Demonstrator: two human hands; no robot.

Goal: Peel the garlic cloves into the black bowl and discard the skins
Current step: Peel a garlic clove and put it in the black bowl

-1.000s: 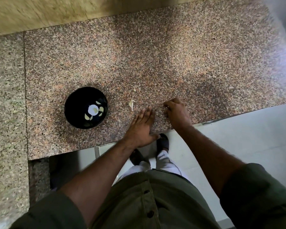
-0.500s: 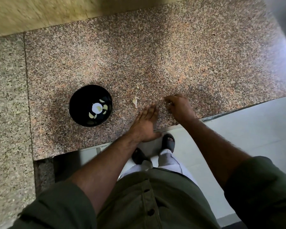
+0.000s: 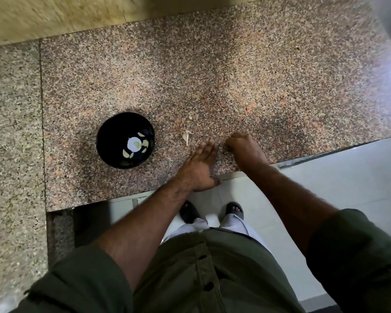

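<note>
Wide bare table (image 3: 235,75) is lying open beyond both hands. Passage to the black bowl (image 3: 113,141) is being narrowed only by a garlic clove (image 3: 186,137) and a small skin scrap (image 3: 190,117) lying between.

Black bowl (image 3: 125,140): round, glossy, upright on the speckled granite counter, left of the hands; a white spot at its bottom.
Peeled cloves (image 3: 137,147): several pale yellowish pieces lying loose in the bowl, on and around the white spot.
Garlic clove (image 3: 186,137): pale, tapered, lying on the counter between bowl and hands, apart from both.
Skin scrap (image 3: 190,117): small pale fleck on the counter, just beyond the clove.
</note>
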